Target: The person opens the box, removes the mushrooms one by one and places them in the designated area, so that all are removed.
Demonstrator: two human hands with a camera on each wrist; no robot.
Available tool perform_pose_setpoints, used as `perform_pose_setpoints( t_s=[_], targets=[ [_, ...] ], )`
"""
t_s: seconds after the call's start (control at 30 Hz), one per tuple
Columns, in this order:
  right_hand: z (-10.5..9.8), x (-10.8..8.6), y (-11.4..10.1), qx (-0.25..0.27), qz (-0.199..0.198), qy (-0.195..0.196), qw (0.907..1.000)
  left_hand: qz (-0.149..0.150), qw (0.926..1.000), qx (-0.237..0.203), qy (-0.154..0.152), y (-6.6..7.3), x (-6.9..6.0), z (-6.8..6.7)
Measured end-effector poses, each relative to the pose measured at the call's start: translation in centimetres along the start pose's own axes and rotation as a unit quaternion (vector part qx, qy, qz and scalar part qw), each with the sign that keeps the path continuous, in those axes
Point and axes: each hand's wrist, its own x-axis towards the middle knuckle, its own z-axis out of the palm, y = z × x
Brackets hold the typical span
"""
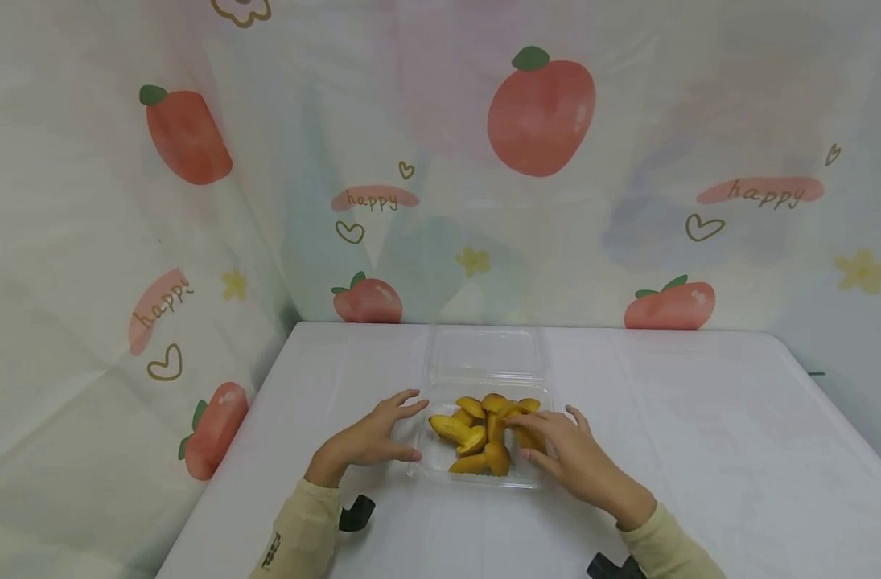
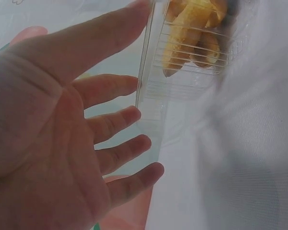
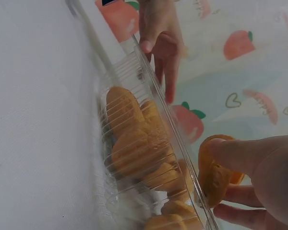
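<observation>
A clear plastic box (image 1: 434, 473) holds several yellow-brown mushrooms (image 1: 496, 457), lying loosely over one another. My right hand (image 1: 574, 458) is at the box's right side and pinches one mushroom (image 3: 212, 175) between thumb and fingers, at rim height in the right wrist view. My left hand (image 1: 368, 437) is at the box's left side, its fingers spread and mostly straight. In the left wrist view, the thumb and index fingertip (image 2: 132, 84) of that hand are at the box's edge; whether they press on it I cannot tell.
The box's transparent lid (image 1: 485, 354) is folded back toward the rear table edge. A white cloth covers the table (image 1: 664, 418). Behind and to the left hangs a printed curtain (image 1: 440, 121). Black wrist straps (image 1: 356, 513) show below the sleeves.
</observation>
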Motion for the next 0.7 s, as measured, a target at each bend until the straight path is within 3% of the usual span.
perform_pose_setpoints(
  t_s=[0.4, 0.7],
  targets=[
    [0.5, 0.5, 1.4, 0.128, 0.012, 0.037, 0.991, -0.004, 1.0, 0.002, 0.008, 0.0, 0.1, 0.3],
    [0.4, 0.7, 1.9, 0.137, -0.006, 0.076, 0.9876, -0.005, 0.9999, 0.006, 0.013, 0.1, 0.0, 0.3]
  ],
)
